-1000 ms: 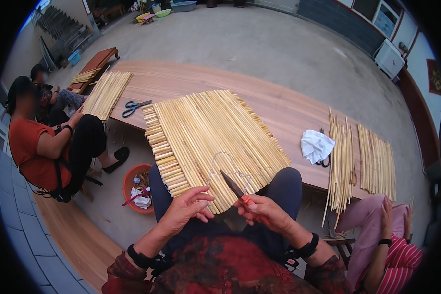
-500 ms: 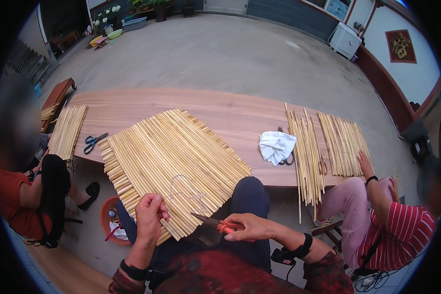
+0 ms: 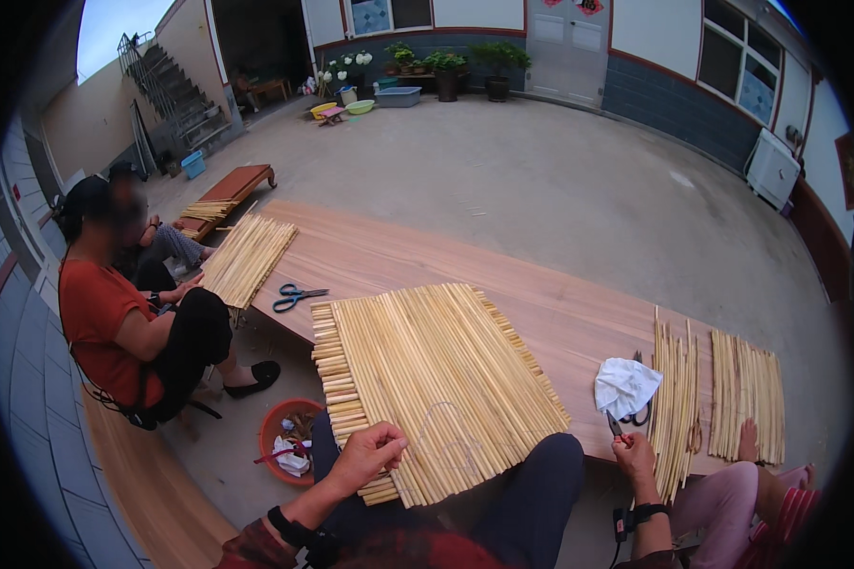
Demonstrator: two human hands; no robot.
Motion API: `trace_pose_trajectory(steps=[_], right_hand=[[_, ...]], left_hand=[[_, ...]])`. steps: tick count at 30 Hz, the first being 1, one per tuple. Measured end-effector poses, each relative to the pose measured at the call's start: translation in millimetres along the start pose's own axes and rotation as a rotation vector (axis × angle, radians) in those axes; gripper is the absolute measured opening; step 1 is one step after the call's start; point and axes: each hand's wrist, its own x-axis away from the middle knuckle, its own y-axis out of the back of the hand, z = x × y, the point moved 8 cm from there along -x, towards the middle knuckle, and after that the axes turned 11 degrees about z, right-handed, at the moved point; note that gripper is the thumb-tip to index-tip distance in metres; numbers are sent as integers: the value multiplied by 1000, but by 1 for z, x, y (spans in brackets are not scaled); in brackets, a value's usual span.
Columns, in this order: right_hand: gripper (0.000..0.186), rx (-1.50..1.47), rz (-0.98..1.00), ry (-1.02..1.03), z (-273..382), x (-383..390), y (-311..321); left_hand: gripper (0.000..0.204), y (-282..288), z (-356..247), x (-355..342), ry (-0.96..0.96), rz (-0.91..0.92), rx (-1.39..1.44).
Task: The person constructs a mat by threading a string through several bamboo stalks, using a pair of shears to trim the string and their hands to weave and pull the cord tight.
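Observation:
A large mat of pale yellow reed stalks (image 3: 436, 370) lies across my lap and the table edge, with a second layer of stalks showing along its sides. Over its near part runs a loose loop of thin thread (image 3: 443, 408). My left hand (image 3: 372, 453) is closed in a pinch at the mat's near left corner, on the thread, whose end is too fine to follow. Off to the right, my right hand (image 3: 636, 457) is closed round scissors (image 3: 615, 426), dark tip pointing away toward a crumpled white cloth (image 3: 627, 385). The scissors' handles are hidden in my fingers.
Black-handled scissors (image 3: 297, 297) lie left on the wooden table (image 3: 503, 266). Loose stalks (image 3: 674, 408) and another reed mat (image 3: 747, 398) are at right, beside a co-worker's hand (image 3: 748, 441). An orange bucket (image 3: 277, 412) stands by my left leg; another person (image 3: 114, 313) sits left.
My right hand has gone from the mat's near edge to the right, beside the cloth, taking the scissors along. My left hand stays near the mat's corner. The view has swung left and up.

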Motion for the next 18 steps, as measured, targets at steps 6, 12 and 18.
trace_pose_trajectory(steps=[6, 12, 18], right_hand=[[26, 104, -43, 128, -30, -27, -16], [20, 193, -136, 182, -31, -32, -12], [19, 291, -150, 130, -56, -50, -29]], left_hand=[[16, 11, 10, 15, 55, -66, -8], [17, 8, 7, 21, 28, -60, 11], [18, 15, 7, 29, 18, -68, 26]])
